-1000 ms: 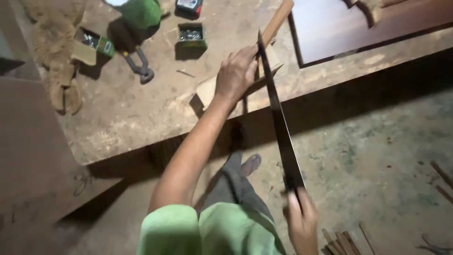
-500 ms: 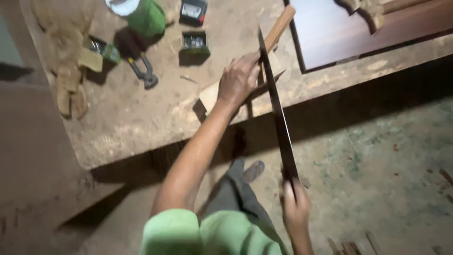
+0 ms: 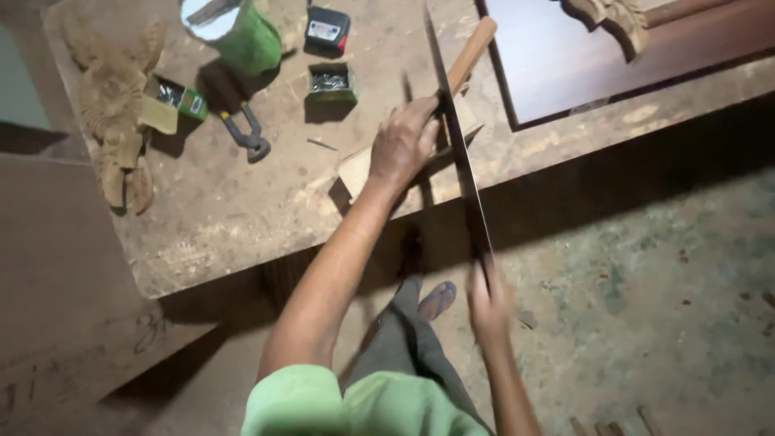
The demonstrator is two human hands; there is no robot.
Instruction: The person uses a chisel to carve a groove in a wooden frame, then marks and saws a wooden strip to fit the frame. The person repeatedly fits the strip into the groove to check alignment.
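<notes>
A pale wooden block (image 3: 359,165) is seen at the near edge of the table (image 3: 242,218), centre of the frame, overhanging slightly. It is pressed down by the left hand (image 3: 404,145), whose grip is closed over the block's top. A long hand saw (image 3: 460,153) is laid across the block just right of that hand, blade running from upper centre down to the lower middle. Its handle is clamped in the right hand (image 3: 488,303), which is blurred, below the table edge.

Step judged in hand: a saw cut through the block, mid-stroke. The coming stroke is judged to call for a straight pull along the blade line, with the block held firm and the left fingers kept clear of the teeth.

A wooden handle (image 3: 471,44) lies just beyond the blade at upper centre. Pincers (image 3: 246,133), two small green boxes (image 3: 333,81) and a green cup (image 3: 234,32) stand well apart at upper left. A dark framed panel (image 3: 581,64) fills the upper right. Open floor (image 3: 646,282) lies at lower right, giving room for the sawing arm.
</notes>
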